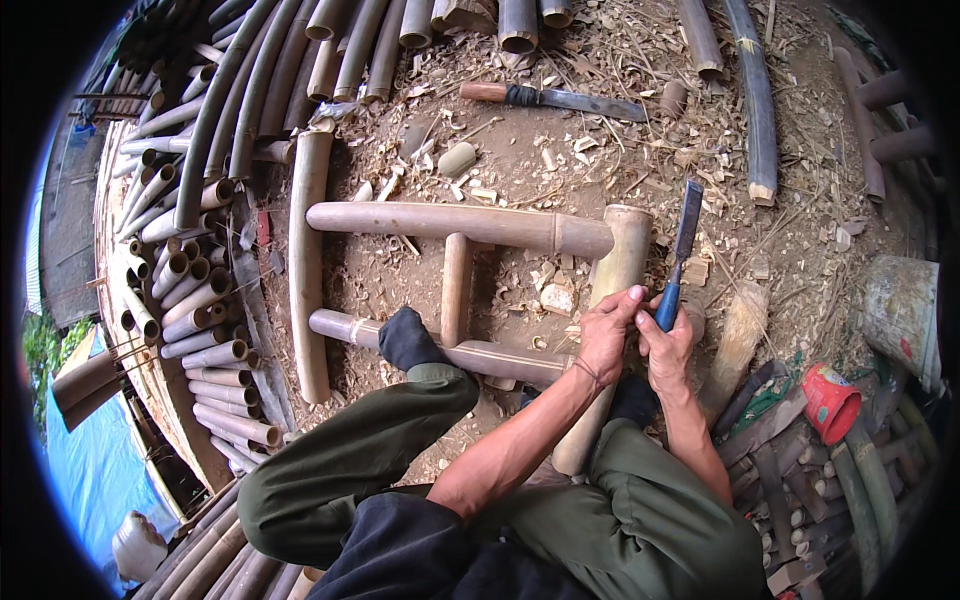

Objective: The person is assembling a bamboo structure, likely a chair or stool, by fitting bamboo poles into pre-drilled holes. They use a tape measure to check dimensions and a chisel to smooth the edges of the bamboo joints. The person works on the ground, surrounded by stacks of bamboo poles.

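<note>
My right hand [665, 345] is closed round the blue handle of a chisel [686, 228], its flat metal blade pointing up and away from me. Close beside it, my left hand [603, 335] has its fingers curled in, thumb and fingertips near the right thumb; whatever they pinch is too small to make out. Both hands are by the thick right-hand bamboo post [624, 255] of a bamboo frame lying on the ground. Two long rails, the far rail [450, 222] and the near rail [500, 361], join it to the left-hand post [311, 270], with a short crosspiece [456, 290] between.
My dark-socked foot [408, 340] rests on the near rail. Beyond the frame lies a large knife [590, 104] with a wooden handle, among shavings. Cut bamboo poles [200, 300] are stacked at left. A red container [830, 403] and a worn bucket [900, 315] stand at right.
</note>
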The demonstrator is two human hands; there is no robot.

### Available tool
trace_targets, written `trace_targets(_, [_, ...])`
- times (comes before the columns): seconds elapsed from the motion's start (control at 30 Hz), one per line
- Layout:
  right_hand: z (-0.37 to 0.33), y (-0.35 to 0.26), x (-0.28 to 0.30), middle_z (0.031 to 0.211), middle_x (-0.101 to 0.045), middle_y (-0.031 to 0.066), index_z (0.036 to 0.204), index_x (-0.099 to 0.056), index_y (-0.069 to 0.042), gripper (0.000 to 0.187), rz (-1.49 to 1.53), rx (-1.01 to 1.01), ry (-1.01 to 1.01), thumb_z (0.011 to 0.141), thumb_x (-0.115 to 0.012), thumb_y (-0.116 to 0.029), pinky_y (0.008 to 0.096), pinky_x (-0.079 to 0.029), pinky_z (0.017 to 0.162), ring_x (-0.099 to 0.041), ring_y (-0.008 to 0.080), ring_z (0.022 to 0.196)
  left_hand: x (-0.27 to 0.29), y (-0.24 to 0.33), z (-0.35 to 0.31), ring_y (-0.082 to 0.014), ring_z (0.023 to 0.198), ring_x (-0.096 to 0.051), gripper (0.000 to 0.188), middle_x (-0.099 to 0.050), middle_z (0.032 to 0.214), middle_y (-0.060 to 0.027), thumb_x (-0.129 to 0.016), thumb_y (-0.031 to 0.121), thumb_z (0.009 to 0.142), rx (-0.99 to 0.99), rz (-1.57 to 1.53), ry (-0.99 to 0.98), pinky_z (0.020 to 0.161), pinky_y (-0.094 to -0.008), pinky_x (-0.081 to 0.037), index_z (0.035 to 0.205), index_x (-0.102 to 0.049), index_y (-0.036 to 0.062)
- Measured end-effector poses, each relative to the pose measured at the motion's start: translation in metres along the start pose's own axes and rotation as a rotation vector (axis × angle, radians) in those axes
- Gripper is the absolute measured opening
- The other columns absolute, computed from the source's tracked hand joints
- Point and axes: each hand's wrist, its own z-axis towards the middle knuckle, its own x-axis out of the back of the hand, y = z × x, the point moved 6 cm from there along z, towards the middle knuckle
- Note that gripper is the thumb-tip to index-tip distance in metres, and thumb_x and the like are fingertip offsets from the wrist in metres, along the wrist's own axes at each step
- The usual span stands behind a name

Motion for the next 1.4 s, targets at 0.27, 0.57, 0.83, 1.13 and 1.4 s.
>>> trace_targets(0.27, [0.002, 0.001, 0.006, 0.081, -0.060, 0.0009, 0.109, -0.053, -0.008, 0.026, 0.176, -0.038, -0.078, 0.089, -0.068, -0.005, 0.0222, -0.043, 0.047, -0.049, 0.0060, 0.052, 0.002, 0.005, 0.001, -0.0187, 0.079, -0.065, 0.034, -0.068, 0.095, -0.0124, -0.067, 0.022, 0.094, -0.008, 0.122, -0.135, 0.063, -0.0295, -0.055, 0.115, -0.062, -0.0041])
trace_targets(0.57, [0.007, -0.018, 0.007, 0.089, -0.064, 0.0045, 0.109, -0.053, -0.007, 0.022, 0.018, -0.119, -0.102, 0.091, -0.066, -0.009, 0.0230, -0.046, 0.045, -0.048, 0.0047, 0.050, 0.009, 0.032, 0.011, -0.0097, 0.083, -0.061, 0.020, -0.068, 0.093, -0.0037, -0.074, 0.016, 0.089, -0.241, 0.575, -0.235, 0.078, -0.0256, -0.051, 0.101, -0.068, 0.0008])
trace_targets(0.83, [0.016, -0.035, 0.018, 0.087, -0.066, 0.0090, 0.114, -0.057, 0.002, 0.030, -0.258, -0.023, -0.001, 0.094, -0.065, -0.019, 0.0196, -0.041, 0.040, -0.048, 0.0044, 0.045, 0.023, 0.089, 0.058, -0.0120, 0.083, -0.066, 0.013, -0.071, 0.094, -0.0066, -0.068, 0.008, 0.091, -0.600, 0.578, 0.088, 0.076, -0.0265, -0.054, 0.100, -0.068, -0.0013])
trace_targets(1.13, [0.013, -0.033, 0.025, 0.091, -0.066, 0.0097, 0.121, -0.054, 0.002, 0.037, -0.301, -0.037, -0.014, 0.094, -0.065, -0.020, 0.0194, -0.041, 0.042, -0.048, 0.0042, 0.046, 0.004, 0.080, 0.050, -0.0206, 0.093, -0.065, 0.011, -0.066, 0.106, -0.0093, -0.068, 0.007, 0.088, -0.973, 1.073, 0.140, 0.082, -0.0302, -0.052, 0.098, -0.071, 0.0025])
trace_targets(1.4, [0.010, -0.037, 0.022, 0.080, -0.060, 0.0040, 0.121, -0.055, -0.001, 0.034, -0.320, -0.067, -0.036, 0.096, -0.063, -0.022, 0.0200, -0.040, 0.042, -0.047, 0.0041, 0.047, 0.004, 0.077, 0.050, -0.0233, 0.092, -0.065, 0.010, -0.066, 0.103, -0.0102, -0.069, 0.007, 0.088, -1.055, 1.102, 0.191, 0.081, -0.0316, -0.053, 0.096, -0.070, 0.0020])
